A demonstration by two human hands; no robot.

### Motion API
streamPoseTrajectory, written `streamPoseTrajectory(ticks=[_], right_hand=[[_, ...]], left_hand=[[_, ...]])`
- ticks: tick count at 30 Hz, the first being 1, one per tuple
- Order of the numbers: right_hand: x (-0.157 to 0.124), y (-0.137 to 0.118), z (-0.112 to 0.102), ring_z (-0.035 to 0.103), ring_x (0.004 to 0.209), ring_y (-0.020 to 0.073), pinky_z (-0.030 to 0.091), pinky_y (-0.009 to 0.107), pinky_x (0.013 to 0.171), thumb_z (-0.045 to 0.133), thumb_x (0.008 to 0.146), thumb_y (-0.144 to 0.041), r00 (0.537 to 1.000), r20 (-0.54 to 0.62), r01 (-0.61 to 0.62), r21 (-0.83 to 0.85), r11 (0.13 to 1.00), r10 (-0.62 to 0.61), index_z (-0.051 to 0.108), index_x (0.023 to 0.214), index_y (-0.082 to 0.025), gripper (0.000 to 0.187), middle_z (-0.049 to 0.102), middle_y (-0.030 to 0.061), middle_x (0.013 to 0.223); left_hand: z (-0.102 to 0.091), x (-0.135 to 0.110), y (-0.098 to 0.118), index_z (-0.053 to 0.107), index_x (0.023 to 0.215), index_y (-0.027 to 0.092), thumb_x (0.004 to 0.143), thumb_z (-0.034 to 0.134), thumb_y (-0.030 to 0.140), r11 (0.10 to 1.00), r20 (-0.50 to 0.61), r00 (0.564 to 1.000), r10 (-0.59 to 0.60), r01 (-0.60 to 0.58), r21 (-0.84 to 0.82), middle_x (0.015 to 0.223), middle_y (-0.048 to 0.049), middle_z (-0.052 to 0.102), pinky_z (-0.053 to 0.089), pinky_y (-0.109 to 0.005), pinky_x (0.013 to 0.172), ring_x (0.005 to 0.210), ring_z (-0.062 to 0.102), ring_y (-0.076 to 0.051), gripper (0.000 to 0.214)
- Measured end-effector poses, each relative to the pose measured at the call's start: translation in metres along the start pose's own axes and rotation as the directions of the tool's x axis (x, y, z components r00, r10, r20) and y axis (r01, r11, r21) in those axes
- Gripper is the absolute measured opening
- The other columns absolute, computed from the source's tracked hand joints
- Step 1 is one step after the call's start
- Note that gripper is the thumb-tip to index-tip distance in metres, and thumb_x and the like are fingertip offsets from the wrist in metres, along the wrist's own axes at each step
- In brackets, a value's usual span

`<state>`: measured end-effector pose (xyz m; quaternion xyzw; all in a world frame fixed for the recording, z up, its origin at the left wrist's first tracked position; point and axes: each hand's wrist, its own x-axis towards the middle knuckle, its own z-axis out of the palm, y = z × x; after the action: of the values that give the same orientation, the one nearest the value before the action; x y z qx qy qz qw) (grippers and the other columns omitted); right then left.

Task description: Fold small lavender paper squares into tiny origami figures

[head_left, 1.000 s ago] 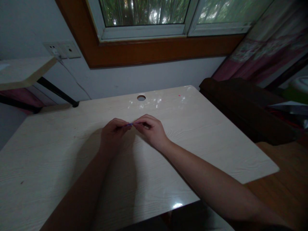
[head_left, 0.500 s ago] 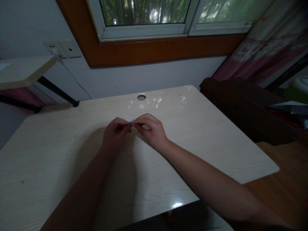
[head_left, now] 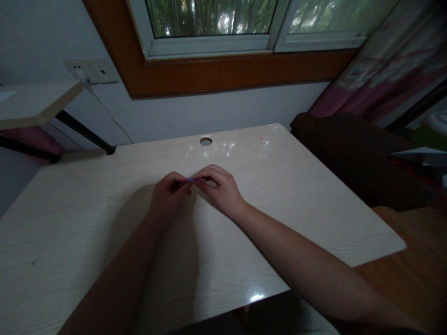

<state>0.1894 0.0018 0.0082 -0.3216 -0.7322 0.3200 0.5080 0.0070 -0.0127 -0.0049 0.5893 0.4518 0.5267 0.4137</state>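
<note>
My left hand (head_left: 168, 194) and my right hand (head_left: 220, 190) meet fingertip to fingertip over the middle of a pale wood-grain desk (head_left: 87, 223). Both are closed in a pinch on a tiny purple-blue object (head_left: 189, 179) held between them. It is too small and dim to name. The fingers hide most of it. Both forearms reach in from the bottom edge of the head view.
A round cable hole (head_left: 206, 141) lies in the desk near its far edge. A dark wooden piece of furniture (head_left: 352, 153) stands to the right. Wall sockets (head_left: 92, 71) and a small shelf (head_left: 33, 102) are at the left, under a window (head_left: 209, 21).
The left hand has shifted slightly right, closer to the right hand. Both keep pinching the small purple-blue object.
</note>
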Motion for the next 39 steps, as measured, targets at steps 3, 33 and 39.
streamPoseTrajectory(ticks=[3, 33, 39], right_hand=[[-0.001, 0.002, 0.001, 0.063, 0.086, 0.0162, 0.052, 0.031, 0.078, 0.065, 0.089, -0.026, 1.000, -0.003, -0.018, 0.009, 1.000, 0.018, 0.070, 0.096, -0.026, 0.009, 0.067, 0.0033, 0.091], [-0.001, 0.018, 0.011, 0.066, 0.081, 0.0135, 0.053, 0.028, 0.075, 0.076, 0.077, -0.023, 0.971, -0.030, -0.210, 0.380, 0.901, 0.239, 0.062, 0.099, -0.023, 0.027, 0.069, 0.0014, 0.087], [-0.002, 0.015, 0.008, 0.068, 0.084, 0.0143, 0.053, 0.029, 0.079, 0.074, 0.081, -0.026, 0.976, -0.053, -0.189, 0.284, 0.940, 0.212, 0.063, 0.103, -0.023, 0.025, 0.071, 0.0020, 0.089]], left_hand=[[0.000, 0.000, 0.002, 0.064, 0.081, 0.019, 0.078, 0.073, 0.030, 1.000, 0.013, 0.999, -0.031, 0.031, 0.001, 0.070, 0.0012, 0.064, 0.051, -0.025, 0.063, 0.064, 0.063, -0.013, 0.015], [-0.003, 0.005, -0.003, 0.072, 0.087, 0.020, 0.080, 0.072, 0.037, 0.979, 0.019, 0.995, 0.100, -0.102, 0.178, 0.085, -0.0042, 0.067, 0.052, -0.026, 0.070, 0.078, 0.064, -0.016, 0.018], [-0.003, 0.006, 0.001, 0.071, 0.081, 0.020, 0.078, 0.074, 0.033, 0.991, 0.003, 1.000, 0.016, -0.016, 0.134, 0.078, -0.0012, 0.067, 0.051, -0.026, 0.070, 0.072, 0.064, -0.015, 0.014]])
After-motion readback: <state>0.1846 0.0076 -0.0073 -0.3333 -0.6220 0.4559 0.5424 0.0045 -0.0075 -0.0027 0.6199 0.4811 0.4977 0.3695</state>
